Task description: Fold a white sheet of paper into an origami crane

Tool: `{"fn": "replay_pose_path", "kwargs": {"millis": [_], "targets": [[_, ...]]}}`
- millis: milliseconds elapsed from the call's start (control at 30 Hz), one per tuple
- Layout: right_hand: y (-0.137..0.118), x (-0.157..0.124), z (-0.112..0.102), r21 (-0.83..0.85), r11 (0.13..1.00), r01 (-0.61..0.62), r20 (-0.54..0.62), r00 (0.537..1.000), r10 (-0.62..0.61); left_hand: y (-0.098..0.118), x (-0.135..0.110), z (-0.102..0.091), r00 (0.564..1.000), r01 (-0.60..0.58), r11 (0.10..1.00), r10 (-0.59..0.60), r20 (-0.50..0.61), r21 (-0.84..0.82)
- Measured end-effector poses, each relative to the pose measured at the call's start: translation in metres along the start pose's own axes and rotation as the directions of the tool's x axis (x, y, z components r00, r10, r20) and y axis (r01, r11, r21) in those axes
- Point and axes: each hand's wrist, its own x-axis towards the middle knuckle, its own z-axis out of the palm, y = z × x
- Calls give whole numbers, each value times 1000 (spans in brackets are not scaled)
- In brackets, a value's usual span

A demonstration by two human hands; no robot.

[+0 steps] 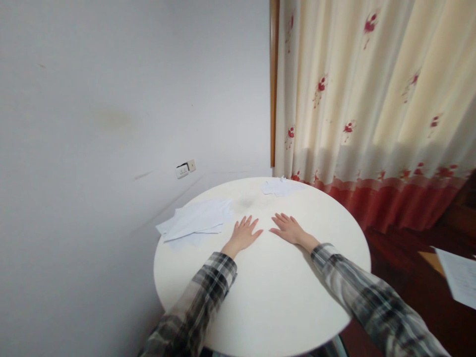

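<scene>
Palms spread flat, holding nothing (mid-tabletop): left hand (243, 233), right hand (286, 229) | papers (201, 220) at table (278, 292) rim, just left

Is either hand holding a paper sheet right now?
No, the left hand and right hand lie flat and empty on the round white table, beside the paper sheets.

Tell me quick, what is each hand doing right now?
Left hand: open, flat on the table, holding nothing, near the papers.
Right hand: open, flat on the table, holding nothing.
</scene>
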Motion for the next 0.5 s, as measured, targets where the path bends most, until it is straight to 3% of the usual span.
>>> {"fn": "replay_pose_path", "kwargs": {"millis": [500], "targets": [[5,3,4,3,1000,-10,-5,1000,10,-3,0,2,1000,-11,1000,11,-9,-4]]}}
